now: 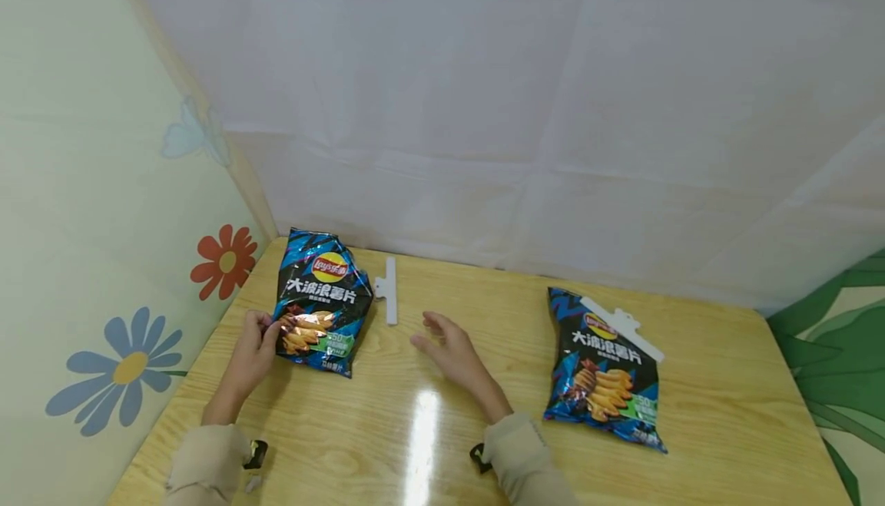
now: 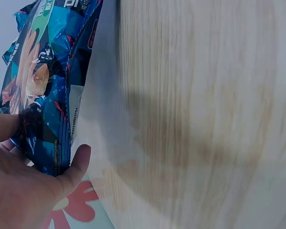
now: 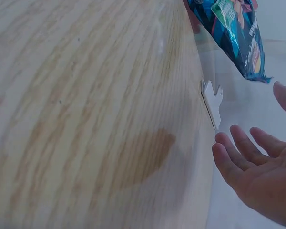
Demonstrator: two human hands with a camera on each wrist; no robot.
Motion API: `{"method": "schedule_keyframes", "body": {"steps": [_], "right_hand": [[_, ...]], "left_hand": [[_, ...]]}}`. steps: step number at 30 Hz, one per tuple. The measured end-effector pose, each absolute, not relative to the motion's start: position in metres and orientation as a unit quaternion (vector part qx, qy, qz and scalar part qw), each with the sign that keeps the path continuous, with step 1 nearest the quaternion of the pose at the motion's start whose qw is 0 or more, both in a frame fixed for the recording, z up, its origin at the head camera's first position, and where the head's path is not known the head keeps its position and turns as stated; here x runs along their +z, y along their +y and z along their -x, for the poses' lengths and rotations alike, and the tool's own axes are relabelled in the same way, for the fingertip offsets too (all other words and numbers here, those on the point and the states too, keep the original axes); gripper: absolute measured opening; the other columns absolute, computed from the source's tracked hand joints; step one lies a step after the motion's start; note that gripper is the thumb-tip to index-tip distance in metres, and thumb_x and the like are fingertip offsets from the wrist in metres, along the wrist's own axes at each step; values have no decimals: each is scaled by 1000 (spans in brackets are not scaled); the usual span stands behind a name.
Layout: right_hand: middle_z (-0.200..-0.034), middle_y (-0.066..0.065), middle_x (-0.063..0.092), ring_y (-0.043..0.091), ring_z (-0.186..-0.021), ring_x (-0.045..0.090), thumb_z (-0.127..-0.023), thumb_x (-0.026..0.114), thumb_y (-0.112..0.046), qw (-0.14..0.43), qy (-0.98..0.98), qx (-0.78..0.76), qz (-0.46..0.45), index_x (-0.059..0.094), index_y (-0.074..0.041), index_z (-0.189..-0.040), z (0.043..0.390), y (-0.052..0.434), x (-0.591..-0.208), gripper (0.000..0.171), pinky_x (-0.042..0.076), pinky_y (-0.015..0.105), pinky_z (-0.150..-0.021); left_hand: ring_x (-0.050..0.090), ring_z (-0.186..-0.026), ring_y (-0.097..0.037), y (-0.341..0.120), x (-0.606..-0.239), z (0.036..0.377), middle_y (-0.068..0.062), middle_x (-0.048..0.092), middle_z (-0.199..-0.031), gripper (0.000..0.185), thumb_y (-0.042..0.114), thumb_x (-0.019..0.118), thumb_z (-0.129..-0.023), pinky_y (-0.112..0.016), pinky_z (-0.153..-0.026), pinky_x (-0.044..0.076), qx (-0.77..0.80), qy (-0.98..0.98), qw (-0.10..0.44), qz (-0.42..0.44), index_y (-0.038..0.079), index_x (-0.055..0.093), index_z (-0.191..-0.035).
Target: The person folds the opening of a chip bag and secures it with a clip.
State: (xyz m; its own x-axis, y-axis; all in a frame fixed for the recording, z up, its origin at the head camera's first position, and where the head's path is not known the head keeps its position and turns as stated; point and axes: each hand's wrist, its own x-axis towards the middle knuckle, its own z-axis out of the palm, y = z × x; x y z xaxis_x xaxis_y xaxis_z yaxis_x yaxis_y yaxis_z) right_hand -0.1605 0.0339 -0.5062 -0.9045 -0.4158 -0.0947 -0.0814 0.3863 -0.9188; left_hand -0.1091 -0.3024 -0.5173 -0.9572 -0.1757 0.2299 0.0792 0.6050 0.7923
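Observation:
A blue and black bag of potato chips point(image 1: 321, 299) is held at its left edge by my left hand point(image 1: 252, 352). In the left wrist view, thumb and fingers pinch the edge of that chip bag point(image 2: 47, 90). The bag's upper right corner looks torn or folded down. A white sealing clip point(image 1: 391, 291) lies on the table just right of the bag. My right hand point(image 1: 452, 352) hovers near the clip, fingers spread and holding nothing. The right wrist view has the white clip point(image 3: 211, 102) beyond the fingertips of the right hand point(image 3: 262, 167).
A second chip bag point(image 1: 601, 383) lies on the right of the wooden table point(image 1: 359, 444), with another white clip point(image 1: 622, 325) slanting across its top. A pale cloth wall point(image 1: 442, 107) rises along the table's back edge. A flower-patterned wall point(image 1: 83, 222) borders the left.

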Motion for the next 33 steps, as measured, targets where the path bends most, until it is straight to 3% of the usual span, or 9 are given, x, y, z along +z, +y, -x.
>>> {"method": "schedule_keyframes", "body": {"steps": [11,20,29,33], "right_hand": [[-140,26,54,41,-128,53,-98,63,-28,154,806,-549,157,44,5,-144,155,23,-506,59,44,53,-106],[-141,24,54,40,-126,56,-97,63,-35,169,805,-554,128,36,2,-150,159,22,-508,69,46,52,-105],[-135,30,56,42,-120,61,-99,62,-28,136,778,-608,86,37,3,-147,160,24,-511,63,54,47,-95],[-130,32,59,42,-113,65,-99,61,-19,119,761,-635,56,39,3,-144,161,27,-513,54,59,43,-83]], "left_hand": [[45,-73,-1,-270,-517,112,-16,55,-85,7,-3,44,-102,-21,-61,40,-464,-877,125,-15,-6,38,-101],[46,-78,-4,-248,-517,114,-16,57,-89,6,-4,45,-102,-21,-65,40,-477,-871,118,10,-4,39,-100],[45,-77,-3,-224,-524,111,-10,55,-87,8,-2,47,-101,-21,-64,40,-520,-848,104,28,-3,40,-99],[46,-80,-4,-216,-527,110,-9,56,-88,8,-2,50,-101,-21,-67,40,-524,-845,100,35,-2,42,-98]]}}
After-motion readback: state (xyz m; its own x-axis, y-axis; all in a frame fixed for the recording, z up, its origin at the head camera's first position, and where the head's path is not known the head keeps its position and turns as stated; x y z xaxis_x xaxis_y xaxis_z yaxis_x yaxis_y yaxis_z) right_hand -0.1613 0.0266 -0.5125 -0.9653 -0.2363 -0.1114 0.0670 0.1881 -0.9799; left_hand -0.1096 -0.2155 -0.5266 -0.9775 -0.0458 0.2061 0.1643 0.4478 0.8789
